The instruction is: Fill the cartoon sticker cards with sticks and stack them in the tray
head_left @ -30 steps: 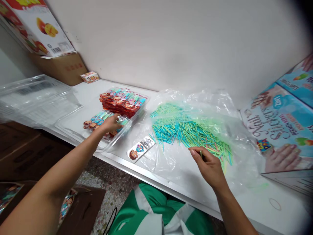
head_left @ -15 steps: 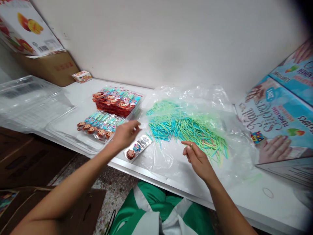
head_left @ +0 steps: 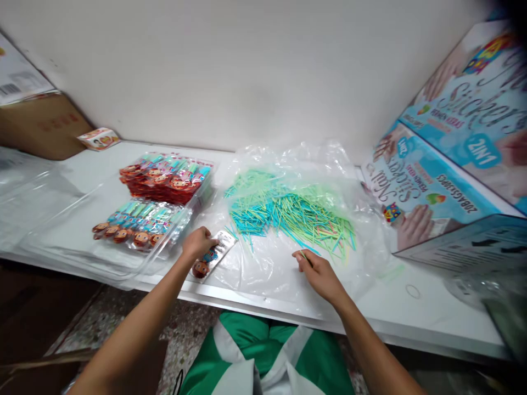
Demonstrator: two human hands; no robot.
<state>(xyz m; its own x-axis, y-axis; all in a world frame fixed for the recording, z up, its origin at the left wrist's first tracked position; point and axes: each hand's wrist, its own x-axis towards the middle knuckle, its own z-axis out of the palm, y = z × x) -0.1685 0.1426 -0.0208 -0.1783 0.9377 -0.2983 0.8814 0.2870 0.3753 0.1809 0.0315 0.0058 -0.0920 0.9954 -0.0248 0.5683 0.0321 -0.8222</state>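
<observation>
My left hand [head_left: 197,243] rests on a single cartoon-face packet [head_left: 212,257] lying near the front edge of the white table [head_left: 432,312], fingers curled over its middle. My right hand [head_left: 319,273] pinches a thin green stick [head_left: 305,256] just in front of a heap of blue and green sticks [head_left: 288,213] spread on a clear plastic bag [head_left: 304,164]. To the left, a clear tray [head_left: 74,241] carries a row of the same packets [head_left: 138,224] and a taller stack of packets [head_left: 167,177].
Large blue sticker boxes [head_left: 444,164] stand at the right. A brown carton [head_left: 39,125] and a small box [head_left: 97,138] sit at the back left, with clear plastic lids [head_left: 28,186] beside the tray. A rubber band [head_left: 413,291] lies on the table. My green-clad lap [head_left: 263,356] is below.
My left hand left the tray's packets and came right onto the single packet at the table edge. My right hand stayed by the stick heap holding a stick. The view swung to the right.
</observation>
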